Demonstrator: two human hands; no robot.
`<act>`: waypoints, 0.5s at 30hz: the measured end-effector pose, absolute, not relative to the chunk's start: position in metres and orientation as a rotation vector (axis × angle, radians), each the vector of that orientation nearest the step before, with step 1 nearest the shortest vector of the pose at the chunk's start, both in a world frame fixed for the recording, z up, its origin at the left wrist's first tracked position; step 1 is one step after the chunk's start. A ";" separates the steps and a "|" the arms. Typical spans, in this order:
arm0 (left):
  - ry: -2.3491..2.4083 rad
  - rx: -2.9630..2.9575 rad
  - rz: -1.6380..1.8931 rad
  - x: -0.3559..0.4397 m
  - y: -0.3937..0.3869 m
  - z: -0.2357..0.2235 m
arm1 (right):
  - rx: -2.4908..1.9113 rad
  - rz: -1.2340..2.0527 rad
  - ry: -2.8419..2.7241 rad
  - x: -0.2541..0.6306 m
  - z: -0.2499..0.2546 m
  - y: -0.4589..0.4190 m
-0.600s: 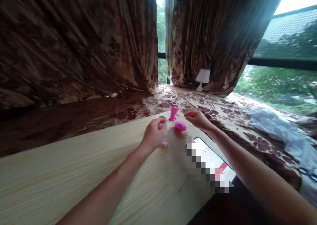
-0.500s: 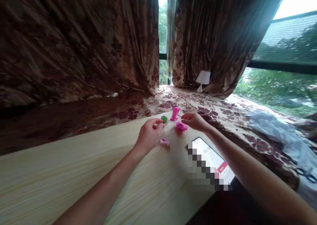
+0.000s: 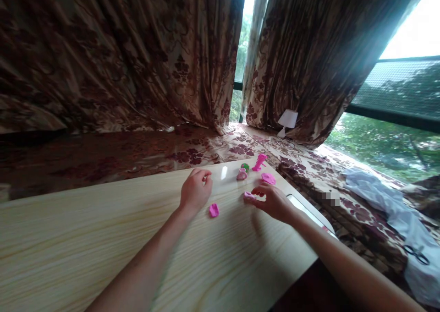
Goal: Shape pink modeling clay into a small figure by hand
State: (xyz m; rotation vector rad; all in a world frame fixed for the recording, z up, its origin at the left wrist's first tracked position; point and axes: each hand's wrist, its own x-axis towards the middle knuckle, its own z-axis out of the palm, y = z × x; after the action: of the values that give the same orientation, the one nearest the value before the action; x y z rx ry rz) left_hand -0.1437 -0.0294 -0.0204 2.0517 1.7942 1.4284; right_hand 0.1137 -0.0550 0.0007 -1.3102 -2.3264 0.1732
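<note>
The left hand (image 3: 195, 190) is over the wooden table (image 3: 113, 238), near its far edge; its fingers are bent inward, and I cannot tell if the tips meet. To its right, more inward from this edge, lies a small deep-pink piece (image 3: 213, 210), flat, with an uneven outline. Near the far edge there is a dusty-pink piece (image 3: 241, 176), rounded and rather shiny, and just behind it a green ball-like piece (image 3: 245, 166) with pinkish spots. A pale-pink piece (image 3: 248, 195), small and slender, is at the thumb and forefinger of the right hand (image 3: 277, 203); whether they pinch it, I cannot tell. By the far right corner stands a bright-pink figure (image 3: 260, 162), and before it a broad pink piece (image 3: 268, 178). The phone (image 3: 307, 210) lies along the right edge, partly covered by the forearm.
</note>
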 end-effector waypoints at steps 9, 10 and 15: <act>1.572 2.074 1.494 -0.128 -0.035 -0.018 | -1.395 0.437 -2.100 0.102 -0.001 -0.041; 1.512 2.016 1.485 -0.122 -0.035 -0.014 | -1.362 0.626 -1.986 0.105 -0.001 -0.042; 1.100 1.596 1.213 -0.077 -0.041 -0.001 | -1.144 1.221 -1.483 0.108 -0.005 -0.057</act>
State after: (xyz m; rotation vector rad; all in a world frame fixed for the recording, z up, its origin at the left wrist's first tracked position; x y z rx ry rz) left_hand -0.0771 -0.0406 -0.0010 1.5956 1.1005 1.2133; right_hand 0.1083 -0.0570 -0.0054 -1.1437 -1.4826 1.2208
